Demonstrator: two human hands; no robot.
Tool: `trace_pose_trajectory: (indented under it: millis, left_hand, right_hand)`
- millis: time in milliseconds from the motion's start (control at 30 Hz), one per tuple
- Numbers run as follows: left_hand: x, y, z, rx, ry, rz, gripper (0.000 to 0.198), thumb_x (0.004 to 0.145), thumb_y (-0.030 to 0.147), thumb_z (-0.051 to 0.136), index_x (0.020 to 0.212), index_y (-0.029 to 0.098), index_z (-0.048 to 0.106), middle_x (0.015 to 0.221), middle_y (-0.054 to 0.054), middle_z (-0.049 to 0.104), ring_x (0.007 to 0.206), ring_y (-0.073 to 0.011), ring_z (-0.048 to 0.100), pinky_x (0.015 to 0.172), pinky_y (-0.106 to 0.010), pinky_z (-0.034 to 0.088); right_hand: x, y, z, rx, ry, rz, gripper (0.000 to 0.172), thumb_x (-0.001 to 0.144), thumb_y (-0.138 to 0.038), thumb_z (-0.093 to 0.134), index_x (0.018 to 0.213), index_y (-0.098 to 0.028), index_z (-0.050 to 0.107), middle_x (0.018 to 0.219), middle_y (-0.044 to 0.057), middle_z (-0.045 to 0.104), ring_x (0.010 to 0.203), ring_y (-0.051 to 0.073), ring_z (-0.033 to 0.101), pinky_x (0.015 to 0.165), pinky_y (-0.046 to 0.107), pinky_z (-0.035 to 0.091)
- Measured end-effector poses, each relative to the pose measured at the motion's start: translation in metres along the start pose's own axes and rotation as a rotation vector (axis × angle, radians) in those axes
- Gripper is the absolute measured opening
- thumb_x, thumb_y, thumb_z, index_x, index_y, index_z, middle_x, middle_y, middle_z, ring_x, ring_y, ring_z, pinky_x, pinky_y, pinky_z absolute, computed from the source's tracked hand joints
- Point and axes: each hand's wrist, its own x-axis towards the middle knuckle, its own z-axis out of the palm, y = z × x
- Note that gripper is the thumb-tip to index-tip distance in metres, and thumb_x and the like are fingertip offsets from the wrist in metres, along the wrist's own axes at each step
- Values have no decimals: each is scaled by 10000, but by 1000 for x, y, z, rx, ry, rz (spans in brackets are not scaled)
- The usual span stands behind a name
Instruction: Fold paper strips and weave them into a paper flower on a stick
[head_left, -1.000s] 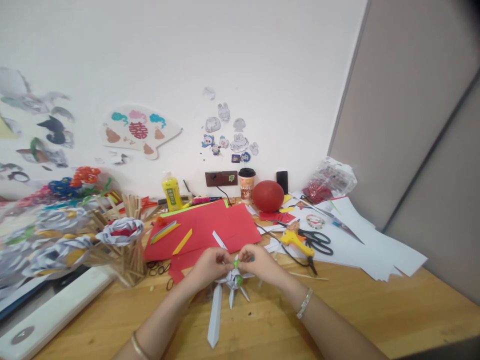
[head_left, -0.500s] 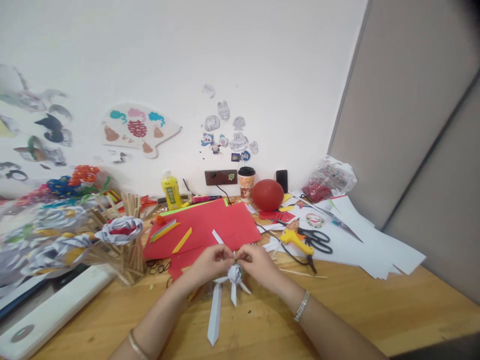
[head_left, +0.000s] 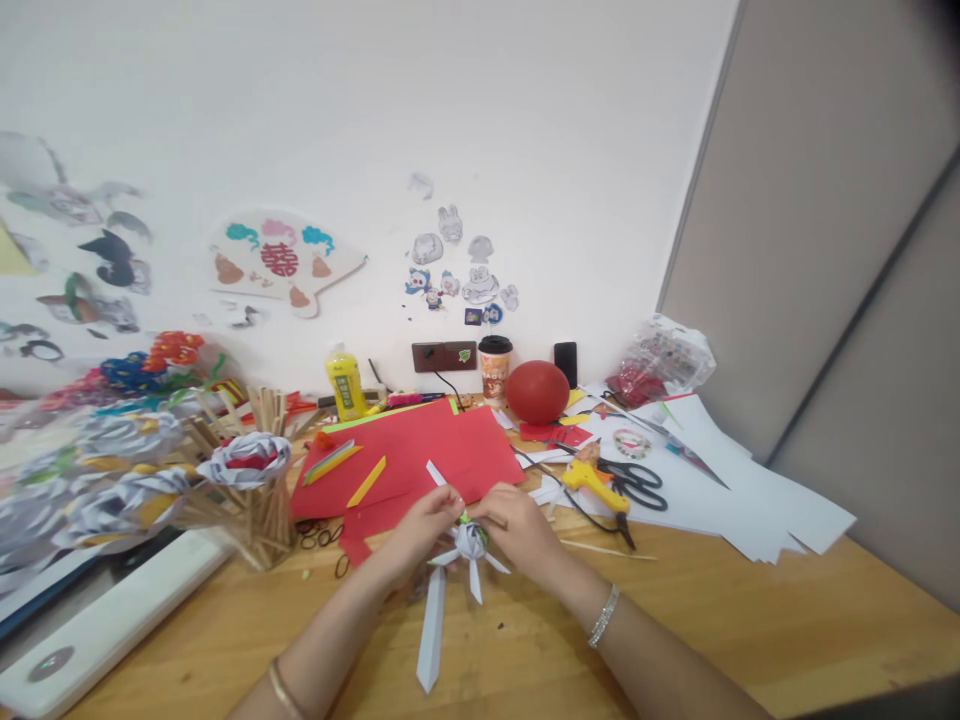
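A white paper flower with a green part at its top hangs between my two hands over the near middle of the table. Several folded white strips stick out from it. My left hand pinches it at the upper left, fingers closed. Against its upper right side, my right hand has its fingers curled and closed on it; the fingertips are partly hidden. A long folded white paper strip lies on the wood just below the flower. Red paper sheets are spread behind my hands.
To the right lie a yellow glue gun, black scissors and white paper sheets. A red balloon and a lidded cup stand behind. On the left are paper flowers, wooden sticks and a white device.
My hands have moved slightly apart at the flower's top, and more of the green part shows. The flower has turned a little, its lower strips swinging right.
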Motion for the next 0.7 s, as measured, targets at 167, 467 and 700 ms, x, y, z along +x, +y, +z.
trace_pose_trajectory:
  millis: [167,467,700]
  left_hand:
    - [-1,-1,3,42,22,-12,301,694,469,521,773,209,391,506,54,531,404,-120,528,359,-201,392]
    - [5,-6,6,285,148,14,215,695,404,459,710,199,393,434,82,452,321,-97,448,326,-185,299]
    - [11,-6,0,463,272,202,168,696,339,423,622,190,400,514,59,428,469,-107,436,466,-221,336]
  right_hand:
    - [0,-3,-5,-34,-97,79,150,755,-112,568,862,-193,636,802,28,639,773,144,552,700,252,413]
    - [1,-7,-7,-149,-187,-3,149,801,-134,529,908,-180,622,815,38,641,778,148,540,699,249,395]
    - [-1,-4,-8,-104,-138,-161,237,883,-226,391,873,-174,622,806,63,646,749,155,524,692,271,401]
